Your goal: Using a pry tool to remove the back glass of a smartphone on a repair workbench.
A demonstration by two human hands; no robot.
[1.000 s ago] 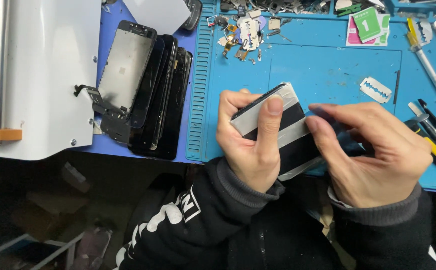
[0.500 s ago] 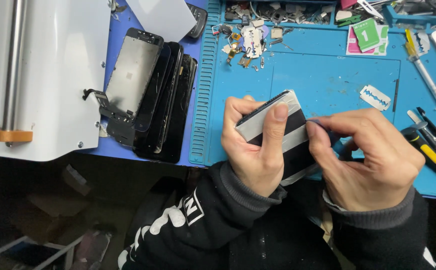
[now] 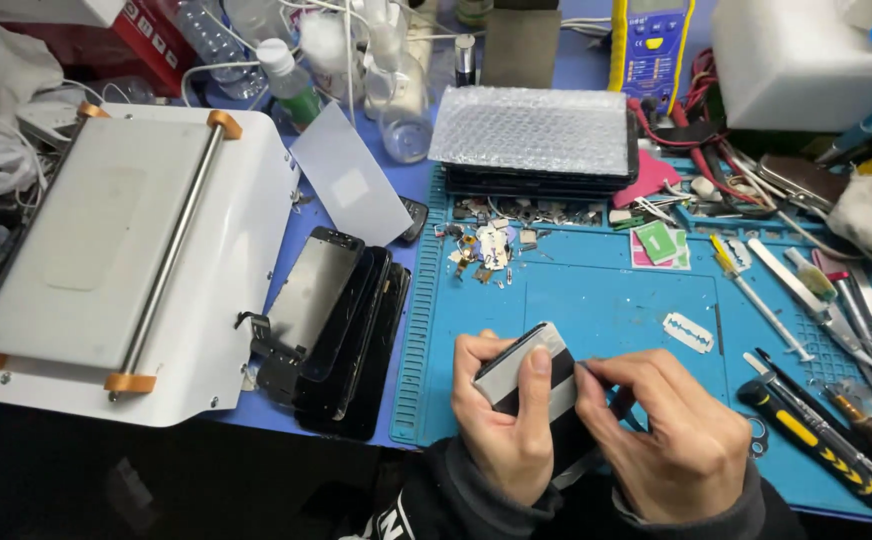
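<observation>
Black and grey, a phone screen panel [image 3: 531,385] is gripped over the blue mat [image 3: 616,300] by the left hand [image 3: 504,430], fingers curled tight around it. Its edge is pinched by the right hand [image 3: 671,445], fingertips pressed together. Green-and-pink square packets [image 3: 660,245] lie beyond, a razor blade [image 3: 689,332] nearer, stacked screens [image 3: 341,325] leftward.

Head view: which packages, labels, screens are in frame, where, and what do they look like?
Phone screen: held in both hands, front centre; black with grey backing.
Screen stack: left of the blue mat; black, fanned.
Bubble-wrapped pack: mat's far edge; rectangular, clear over black.
Meter: top centre; yellow rim, blue face, grey display.
Green cards: mid mat; small, green and pink.
Red box: top left; red, partly hidden.
</observation>
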